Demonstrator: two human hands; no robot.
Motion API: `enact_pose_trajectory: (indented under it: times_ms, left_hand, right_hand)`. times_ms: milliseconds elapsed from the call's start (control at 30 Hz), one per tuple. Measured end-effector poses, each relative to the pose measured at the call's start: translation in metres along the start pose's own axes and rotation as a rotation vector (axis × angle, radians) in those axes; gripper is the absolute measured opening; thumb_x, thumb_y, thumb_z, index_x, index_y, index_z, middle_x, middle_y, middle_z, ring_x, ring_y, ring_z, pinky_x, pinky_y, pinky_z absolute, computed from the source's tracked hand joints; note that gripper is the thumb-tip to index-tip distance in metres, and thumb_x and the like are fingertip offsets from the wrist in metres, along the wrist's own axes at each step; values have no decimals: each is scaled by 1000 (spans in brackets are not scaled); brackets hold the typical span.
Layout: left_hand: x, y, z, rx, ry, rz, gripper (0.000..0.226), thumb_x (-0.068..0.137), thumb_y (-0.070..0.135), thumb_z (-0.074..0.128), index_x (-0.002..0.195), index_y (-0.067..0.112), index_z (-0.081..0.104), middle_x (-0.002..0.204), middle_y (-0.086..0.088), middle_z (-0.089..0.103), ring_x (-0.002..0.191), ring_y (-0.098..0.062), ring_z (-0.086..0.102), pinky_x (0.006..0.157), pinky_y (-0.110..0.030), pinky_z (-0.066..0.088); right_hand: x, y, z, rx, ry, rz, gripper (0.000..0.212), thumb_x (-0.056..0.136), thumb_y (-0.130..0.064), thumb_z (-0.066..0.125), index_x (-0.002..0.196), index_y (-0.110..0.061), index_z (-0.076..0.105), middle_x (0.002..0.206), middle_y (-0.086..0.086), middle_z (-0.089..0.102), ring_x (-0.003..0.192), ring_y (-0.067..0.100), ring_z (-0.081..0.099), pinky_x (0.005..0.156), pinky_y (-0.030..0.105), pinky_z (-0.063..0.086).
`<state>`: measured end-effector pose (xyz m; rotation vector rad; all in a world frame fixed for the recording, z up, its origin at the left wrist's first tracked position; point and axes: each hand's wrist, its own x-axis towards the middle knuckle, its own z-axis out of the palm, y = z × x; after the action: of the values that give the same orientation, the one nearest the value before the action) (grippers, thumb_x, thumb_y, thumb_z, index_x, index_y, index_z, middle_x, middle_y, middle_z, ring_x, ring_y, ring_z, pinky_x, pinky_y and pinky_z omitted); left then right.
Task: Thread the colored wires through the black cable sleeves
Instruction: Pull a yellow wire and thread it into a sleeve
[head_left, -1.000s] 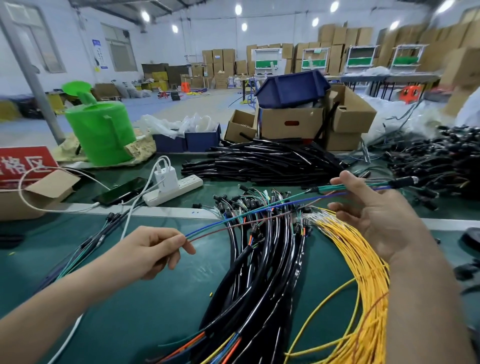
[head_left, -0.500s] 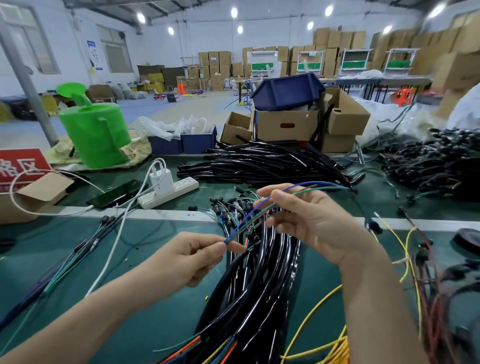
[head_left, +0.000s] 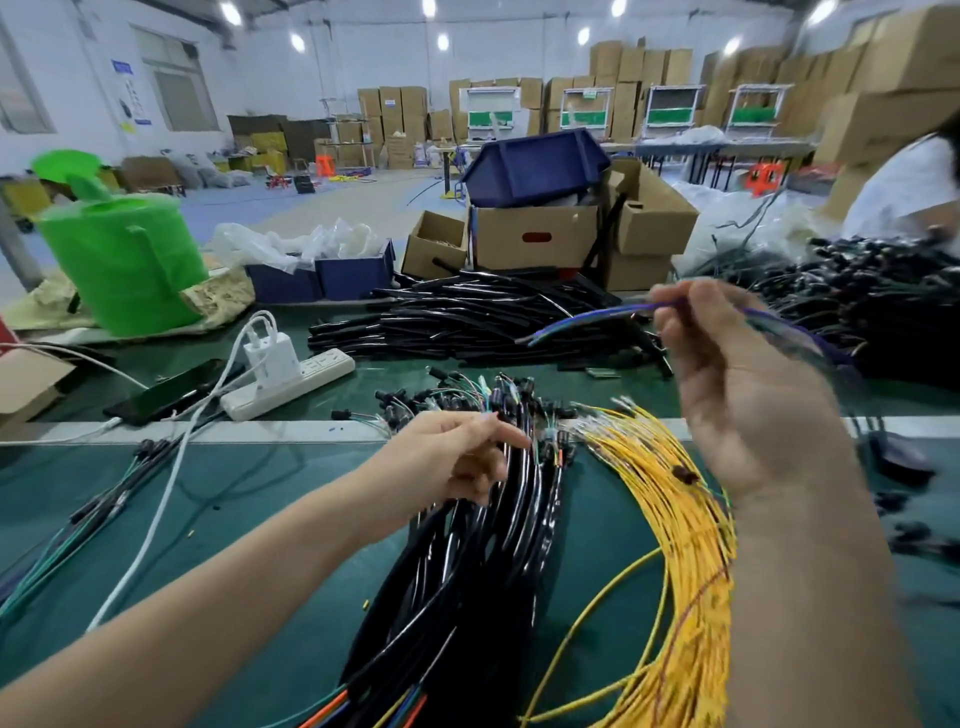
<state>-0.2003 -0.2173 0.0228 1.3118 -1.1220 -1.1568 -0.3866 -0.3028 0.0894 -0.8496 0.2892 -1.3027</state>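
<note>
Pinching thin blue and green wires (head_left: 597, 316), not yet sleeved, the right hand (head_left: 748, 384) is holding them aloft; the left hand (head_left: 457, 460) is hovering loosely curled, apparently empty, over finished black-sleeved cables (head_left: 493, 551), loose black tube sleeves (head_left: 457, 322) lying beyond.

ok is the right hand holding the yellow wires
No, the right hand pinches the blue wires up in the air, while the yellow wires lie loose below it.

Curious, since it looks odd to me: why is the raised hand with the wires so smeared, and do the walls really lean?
Head view: motion blur smears the right hand and the coloured wires it pinches; the wide-angle lens bends the edges, so walls lean; ceiling lamps glare white.
</note>
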Motion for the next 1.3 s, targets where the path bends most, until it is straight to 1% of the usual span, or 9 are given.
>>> enact_pose_trajectory:
  times_ms: [67, 167, 333, 467, 600, 867, 1067, 1167, 1300]
  left_hand:
    - [12, -1, 18, 287, -24, 8, 22, 98, 13, 47, 95, 10, 68, 70, -1, 64, 57, -8, 58, 57, -22, 53]
    - [15, -4, 53, 903, -183, 57, 20, 92, 31, 58, 98, 14, 67, 79, 5, 65, 65, -6, 58, 65, -19, 52]
    - [-6, -25, 94, 1398, -335, -51, 29, 88, 39, 60, 102, 13, 53, 99, -10, 56, 88, -31, 58, 68, -35, 44]
    - [-15, -36, 99, 1393, -217, -67, 10, 87, 19, 51, 90, 14, 43, 81, -5, 42, 80, -33, 52, 63, -36, 38]
    - [-12, -37, 100, 1364, -124, -115, 16, 86, 18, 53, 91, 12, 39, 74, 0, 32, 74, -29, 45, 57, -33, 35]
    - [-3, -42, 101, 1418, 10, -56, 30, 82, 27, 51, 62, 14, 32, 62, -1, 37, 53, -22, 36, 44, -26, 21]
    - [-7, -48, 96, 1427, 16, 80, 22, 94, 36, 45, 97, 15, 47, 80, 0, 48, 80, -31, 55, 55, -32, 30]
    - [-8, -51, 101, 1443, 15, 71, 14, 96, 30, 46, 94, 16, 44, 94, -4, 57, 81, -31, 56, 49, -28, 22]
    - [-2, -46, 105, 1446, 41, -19, 12, 90, 21, 47, 86, 14, 38, 82, -4, 47, 74, -32, 49, 47, -30, 17]
  right_hand:
    - [1, -18, -7, 179, 129, -123, 6, 78, -12, 60, 80, -7, 60, 67, 3, 70, 62, 6, 65, 61, 12, 51]
    - [0, -32, -17, 306, 233, -219, 13, 87, -14, 55, 77, -6, 59, 64, 3, 68, 55, 6, 62, 54, 11, 47]
    - [-2, -38, -32, 45, 307, -186, 36, 102, -34, 35, 80, -17, 57, 68, -1, 73, 55, 6, 65, 48, 12, 46]
    - [-4, -41, -35, 41, 263, -166, 33, 100, -31, 41, 79, -13, 58, 69, 1, 72, 58, 8, 67, 52, 13, 49]
    - [-3, -42, -35, 20, 207, -159, 33, 100, -28, 43, 77, -11, 59, 66, 1, 71, 54, 6, 64, 51, 11, 48]
    - [-6, -41, -30, -125, 118, -90, 36, 101, -29, 40, 75, -13, 58, 70, 4, 73, 51, 6, 62, 46, 12, 47]
    - [-7, -40, -28, -130, 81, -76, 36, 101, -27, 40, 74, -12, 58, 72, 4, 73, 51, 6, 62, 47, 12, 47]
    - [-7, -38, -26, -134, 73, -62, 35, 101, -28, 41, 75, -12, 59, 71, 4, 73, 51, 6, 62, 48, 11, 47]
    - [-7, -36, -26, -170, 57, -38, 35, 101, -28, 40, 75, -12, 58, 70, 3, 73, 50, 6, 60, 45, 12, 45]
